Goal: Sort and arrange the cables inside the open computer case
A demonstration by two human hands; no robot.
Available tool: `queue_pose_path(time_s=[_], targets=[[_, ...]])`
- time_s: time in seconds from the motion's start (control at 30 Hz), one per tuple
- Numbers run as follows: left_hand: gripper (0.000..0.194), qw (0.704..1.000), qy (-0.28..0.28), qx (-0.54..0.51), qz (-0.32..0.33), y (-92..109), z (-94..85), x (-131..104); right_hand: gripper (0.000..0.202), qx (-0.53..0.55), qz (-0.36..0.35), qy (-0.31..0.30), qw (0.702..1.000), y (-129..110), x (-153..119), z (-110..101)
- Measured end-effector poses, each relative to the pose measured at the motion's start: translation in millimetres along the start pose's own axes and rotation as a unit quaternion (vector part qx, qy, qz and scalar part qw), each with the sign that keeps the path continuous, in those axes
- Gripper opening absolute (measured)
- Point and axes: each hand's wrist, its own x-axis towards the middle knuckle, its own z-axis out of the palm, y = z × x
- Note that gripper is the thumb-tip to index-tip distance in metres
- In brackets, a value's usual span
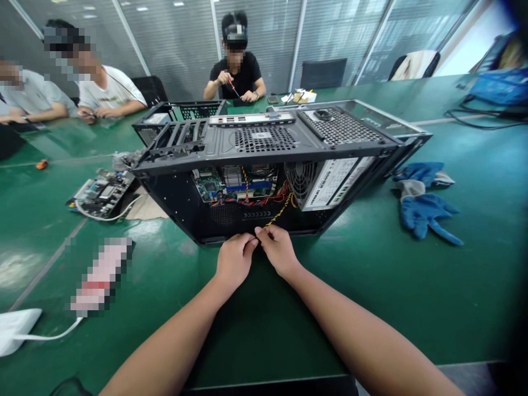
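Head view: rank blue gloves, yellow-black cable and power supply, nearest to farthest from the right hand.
1. Yellow-black cable, at the right hand.
2. Power supply, forward and right.
3. Blue gloves, farther right, on the table.

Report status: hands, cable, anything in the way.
Right fingers pinching yellow-black cable. Left fingers alongside, grip unclear. Cable runs into open case. Blue gloves off right, clear of hands.

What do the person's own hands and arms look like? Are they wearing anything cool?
Nothing cool to spot! The left hand and right hand are bare, with no rings that show. The forearms are bare too: no watch, bracelet, cable or drawing, and no sleeve shows before the picture's edge.
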Motion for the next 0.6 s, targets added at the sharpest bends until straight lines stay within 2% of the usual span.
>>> queue_pose_path(time_s=[0.2,0.37,0.47,0.6], targets=[[0.021,0.999,-0.018,-0.035,-0.016,-1.0,0.7,2.6,0.040,-0.014,-0.015,-0.006,1.000,-1.5,0.6,-0.5],[0.027,0.979,-0.072,-0.180,-0.055,-0.5,-1.9,3.6,0.039,0.013,-0.016,-0.025,0.999,-4.1,0.1,-1.6],[0.028,0.972,-0.071,-0.214,-0.061,0.8,-2.2,3.4,0.039,0.023,-0.009,-0.028,0.999,-4.5,-0.2,-1.7],[0.026,0.983,-0.036,-0.169,-0.055,5.5,-2.9,1.8,0.042,0.039,0.002,-0.015,0.999,-3.6,-0.1,-1.4]])
